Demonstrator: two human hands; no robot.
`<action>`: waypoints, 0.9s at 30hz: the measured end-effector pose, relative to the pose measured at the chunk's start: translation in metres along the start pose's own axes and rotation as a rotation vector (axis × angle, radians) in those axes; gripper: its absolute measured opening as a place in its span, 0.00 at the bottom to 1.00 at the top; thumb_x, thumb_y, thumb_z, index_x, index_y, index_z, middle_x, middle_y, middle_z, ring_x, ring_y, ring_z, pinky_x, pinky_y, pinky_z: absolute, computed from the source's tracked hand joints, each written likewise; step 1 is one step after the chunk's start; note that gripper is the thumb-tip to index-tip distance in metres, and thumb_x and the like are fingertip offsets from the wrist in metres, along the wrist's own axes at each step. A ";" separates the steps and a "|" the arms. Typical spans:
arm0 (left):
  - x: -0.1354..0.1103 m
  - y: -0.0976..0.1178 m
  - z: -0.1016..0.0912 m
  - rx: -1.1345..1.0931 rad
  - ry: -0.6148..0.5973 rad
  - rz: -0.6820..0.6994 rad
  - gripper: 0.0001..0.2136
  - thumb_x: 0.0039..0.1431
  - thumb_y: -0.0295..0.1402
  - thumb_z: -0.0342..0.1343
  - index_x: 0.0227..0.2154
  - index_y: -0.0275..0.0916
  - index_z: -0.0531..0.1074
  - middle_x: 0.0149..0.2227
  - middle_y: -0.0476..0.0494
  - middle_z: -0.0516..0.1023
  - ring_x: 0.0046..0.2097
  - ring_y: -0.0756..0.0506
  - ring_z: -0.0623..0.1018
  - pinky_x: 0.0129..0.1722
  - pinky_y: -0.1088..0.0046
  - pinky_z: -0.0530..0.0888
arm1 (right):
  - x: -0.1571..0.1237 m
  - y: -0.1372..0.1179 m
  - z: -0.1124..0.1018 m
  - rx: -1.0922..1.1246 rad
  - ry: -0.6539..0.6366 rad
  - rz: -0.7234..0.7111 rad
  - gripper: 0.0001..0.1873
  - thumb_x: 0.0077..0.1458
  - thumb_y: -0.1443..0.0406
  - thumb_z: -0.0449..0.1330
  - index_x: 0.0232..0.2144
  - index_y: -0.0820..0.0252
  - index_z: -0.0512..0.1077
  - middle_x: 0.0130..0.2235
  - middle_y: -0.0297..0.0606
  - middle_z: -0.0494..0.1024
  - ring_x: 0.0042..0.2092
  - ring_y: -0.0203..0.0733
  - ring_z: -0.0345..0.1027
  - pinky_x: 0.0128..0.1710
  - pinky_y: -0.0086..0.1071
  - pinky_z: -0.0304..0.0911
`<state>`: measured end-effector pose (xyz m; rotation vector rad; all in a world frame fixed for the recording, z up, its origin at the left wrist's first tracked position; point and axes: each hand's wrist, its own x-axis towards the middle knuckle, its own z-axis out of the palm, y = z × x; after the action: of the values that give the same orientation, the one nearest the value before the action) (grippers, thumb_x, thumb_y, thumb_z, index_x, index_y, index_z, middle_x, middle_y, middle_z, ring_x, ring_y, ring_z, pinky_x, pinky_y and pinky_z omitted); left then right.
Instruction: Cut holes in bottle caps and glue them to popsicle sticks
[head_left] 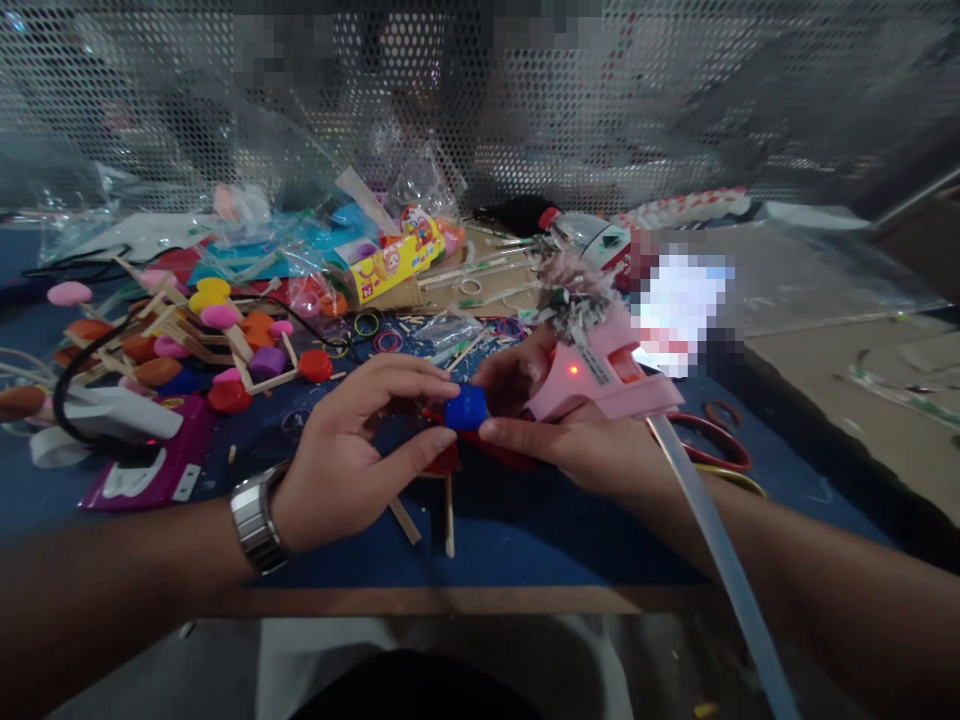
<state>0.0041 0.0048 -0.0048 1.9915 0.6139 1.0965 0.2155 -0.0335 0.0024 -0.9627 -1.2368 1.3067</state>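
My left hand (352, 440) pinches a small blue bottle cap (466, 408) between thumb and fingers. My right hand (547, 420) curls around the handle of a pink glue gun (592, 375), its thumb tip against the cap's right side. A red light glows on the gun, and a long translucent glue stick (720, 545) runs out of its back. Below the cap, partly hidden by my fingers, are red pieces (442, 460). Two wooden sticks (449, 515) stick out beneath them toward me.
Stick models with coloured caps (247, 350) crowd the left, beside a purple power strip (195, 450). Behind lie a yellow wrapper (397, 262), plastic bags and a bottle (585, 235). A bright screen (679, 305) stands at right, near red-handled scissors (720, 440). Perforated metal closes the back.
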 end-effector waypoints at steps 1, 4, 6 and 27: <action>0.000 0.000 0.000 0.000 0.003 0.007 0.12 0.59 0.27 0.66 0.45 0.44 0.78 0.49 0.41 0.79 0.52 0.43 0.78 0.53 0.64 0.75 | 0.000 0.001 0.000 0.001 0.001 -0.001 0.28 0.41 0.63 0.78 0.29 0.50 0.60 0.37 0.31 0.76 0.41 0.45 0.74 0.44 0.42 0.72; 0.001 -0.001 0.001 -0.006 0.018 0.029 0.11 0.58 0.27 0.67 0.43 0.42 0.78 0.46 0.42 0.80 0.51 0.44 0.79 0.51 0.67 0.77 | 0.000 0.002 0.000 0.013 -0.008 -0.005 0.28 0.39 0.66 0.79 0.29 0.50 0.61 0.37 0.31 0.77 0.40 0.44 0.74 0.43 0.41 0.72; 0.001 0.000 0.002 -0.010 0.024 0.036 0.10 0.58 0.27 0.67 0.43 0.42 0.78 0.45 0.43 0.81 0.50 0.45 0.79 0.50 0.69 0.77 | -0.001 0.003 0.000 0.023 -0.014 -0.004 0.27 0.40 0.66 0.78 0.29 0.51 0.61 0.37 0.31 0.77 0.39 0.43 0.74 0.41 0.40 0.73; 0.000 0.000 0.004 -0.008 0.051 0.038 0.07 0.56 0.26 0.69 0.35 0.39 0.77 0.43 0.43 0.81 0.46 0.47 0.81 0.48 0.70 0.77 | -0.001 -0.002 0.002 -0.078 0.154 0.097 0.30 0.28 0.64 0.81 0.24 0.52 0.62 0.30 0.30 0.81 0.35 0.48 0.76 0.42 0.44 0.70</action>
<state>0.0069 0.0028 -0.0059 1.9809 0.6004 1.1740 0.2137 -0.0350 0.0050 -1.1698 -1.1411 1.2413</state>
